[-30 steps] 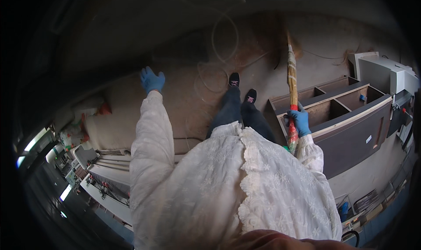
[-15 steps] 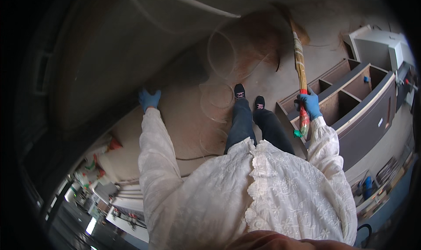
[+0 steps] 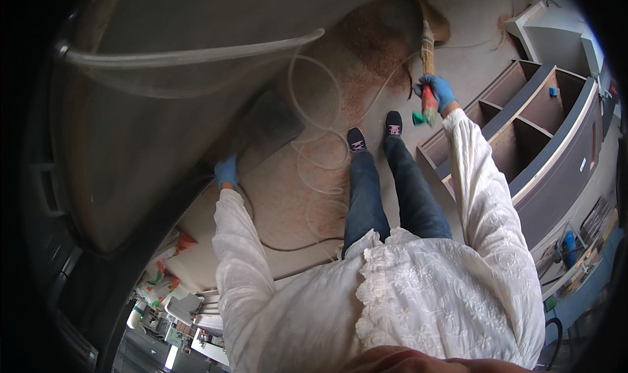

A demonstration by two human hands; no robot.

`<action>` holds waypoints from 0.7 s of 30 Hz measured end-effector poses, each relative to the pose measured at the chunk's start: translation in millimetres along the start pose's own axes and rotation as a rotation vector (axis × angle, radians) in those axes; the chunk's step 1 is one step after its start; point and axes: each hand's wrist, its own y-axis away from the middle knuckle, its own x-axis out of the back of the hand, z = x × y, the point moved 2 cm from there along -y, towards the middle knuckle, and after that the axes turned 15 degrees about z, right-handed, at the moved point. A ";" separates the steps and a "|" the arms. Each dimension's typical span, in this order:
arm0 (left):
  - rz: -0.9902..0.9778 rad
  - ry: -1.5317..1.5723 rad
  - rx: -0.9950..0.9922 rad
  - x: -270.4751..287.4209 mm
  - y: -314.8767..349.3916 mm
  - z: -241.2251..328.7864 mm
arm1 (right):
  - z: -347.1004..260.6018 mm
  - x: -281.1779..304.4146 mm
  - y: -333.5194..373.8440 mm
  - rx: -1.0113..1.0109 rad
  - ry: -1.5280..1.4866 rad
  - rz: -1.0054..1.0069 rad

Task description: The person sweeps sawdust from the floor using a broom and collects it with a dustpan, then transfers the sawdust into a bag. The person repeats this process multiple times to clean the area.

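My right hand (image 3: 439,93), in a blue glove, is closed around the red lower handle of a straw broom (image 3: 428,51). The broom's tan bristle head is at the far end, over the floor beside a patch of reddish-brown shavings (image 3: 373,49). A green tie hangs by the handle's near end. My left hand (image 3: 226,171), also blue-gloved, appears closed at the near end of a dark flat pan-like sheet (image 3: 271,127); its fingertips are partly hidden. The sheet rests beside the shavings, under the edge of a large dark panel.
A coiled clear hose (image 3: 317,101) lies on the dusty floor, with a dark cable (image 3: 294,247) nearer me. On the right stands a brown cabinet frame (image 3: 562,157) with open compartments, and a white box-like unit (image 3: 556,36) behind it. The large dark panel (image 3: 150,124) overhangs the left.
My right hand has carried the broom forward and slightly left. My left hand, spread before, has drawn slightly nearer and its fingers have closed. My right foot has stepped forward.
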 end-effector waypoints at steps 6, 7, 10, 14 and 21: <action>0.047 0.273 0.046 -34.2 19.3 42.5 | 21.7 -58.0 -47.3 -0.032 -0.107 -0.209; 0.072 0.302 0.054 -37.8 20.5 47.3 | 24.1 -64.1 -50.9 0.011 -0.036 -0.253; -0.039 0.245 0.178 -43.7 24.7 61.4 | 46.3 -68.4 -47.9 0.081 0.086 -0.196; -0.060 0.176 -0.104 -62.1 29.3 117.9 | 86.3 -47.4 -15.8 0.175 0.440 -0.257; -0.236 0.195 0.015 -99.3 16.0 217.4 | 116.4 -20.1 33.5 0.108 0.866 -0.420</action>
